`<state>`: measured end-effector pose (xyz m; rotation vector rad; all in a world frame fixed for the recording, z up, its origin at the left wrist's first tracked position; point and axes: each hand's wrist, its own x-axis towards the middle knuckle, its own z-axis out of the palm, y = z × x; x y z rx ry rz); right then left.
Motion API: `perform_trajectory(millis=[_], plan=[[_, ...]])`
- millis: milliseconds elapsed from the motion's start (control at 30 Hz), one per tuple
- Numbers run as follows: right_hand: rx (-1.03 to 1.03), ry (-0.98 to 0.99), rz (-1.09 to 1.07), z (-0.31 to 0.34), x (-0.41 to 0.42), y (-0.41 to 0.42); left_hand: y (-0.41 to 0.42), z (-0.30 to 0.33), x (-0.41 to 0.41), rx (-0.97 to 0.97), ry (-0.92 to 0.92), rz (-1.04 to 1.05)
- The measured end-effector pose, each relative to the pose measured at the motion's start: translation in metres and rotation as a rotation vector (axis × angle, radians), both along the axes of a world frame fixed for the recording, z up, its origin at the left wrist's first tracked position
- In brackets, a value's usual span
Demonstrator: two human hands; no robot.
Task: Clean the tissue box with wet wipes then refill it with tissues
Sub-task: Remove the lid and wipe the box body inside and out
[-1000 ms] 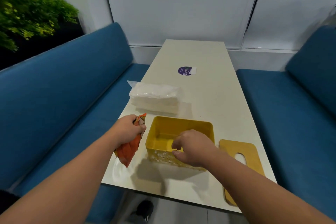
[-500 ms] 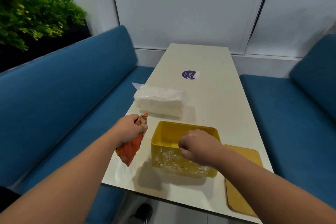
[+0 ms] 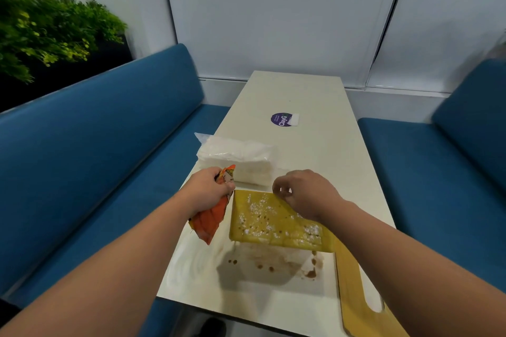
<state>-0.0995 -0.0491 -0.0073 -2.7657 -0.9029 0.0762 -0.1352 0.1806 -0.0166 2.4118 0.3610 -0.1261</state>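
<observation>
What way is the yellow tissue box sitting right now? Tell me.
Tipped. The yellow tissue box shows a soiled outer face upward, its near edge raised above stains on the table; the right hand holds its far rim.

Even indoor light, soft shadows, wide-angle distortion

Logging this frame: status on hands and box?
Left hand grips orange wipes pack. Right hand pinches yellow box rim, tipped, dirty side up. Brown spots on table beneath.

arms: bare to past elbow | sleeves: none visible | hands (image 3: 210,186): no gloves, no rings
</observation>
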Motion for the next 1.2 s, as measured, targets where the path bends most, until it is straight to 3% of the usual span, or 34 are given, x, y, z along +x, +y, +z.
perform_trajectory(millis=[133, 333, 567, 667, 767, 867, 1000, 1200], plan=[[-0.065, -0.135, 0.031, -0.006, -0.001, -0.003, 0.004, -0.003, 0.005, 0.010, -0.010, 0.014], [-0.309, -0.132, 0.080, -0.011, -0.009, -0.005, 0.020, -0.002, 0.007, -0.110, -0.017, 0.053], [-0.230, -0.041, -0.032, -0.014, -0.007, -0.005, 0.005, 0.021, 0.010, -0.291, -0.025, -0.121], [-0.241, -0.047, -0.029, -0.013, -0.007, -0.004, -0.001, 0.029, 0.016, -0.144, -0.102, -0.151], [-0.258, -0.080, -0.036, -0.015, -0.008, -0.004, -0.008, 0.034, 0.022, 0.135, -0.066, -0.251], [-0.247, -0.079, -0.051, -0.016, -0.008, -0.007, -0.023, 0.036, 0.033, 0.258, -0.033, -0.342], [-0.245, -0.080, -0.062, -0.014, -0.008, -0.006, -0.044, 0.033, 0.044, 0.352, -0.091, -0.478], [-0.263, -0.084, -0.063, -0.014, -0.009, -0.004, -0.044, 0.015, 0.047, 0.378, -0.137, -0.494]])
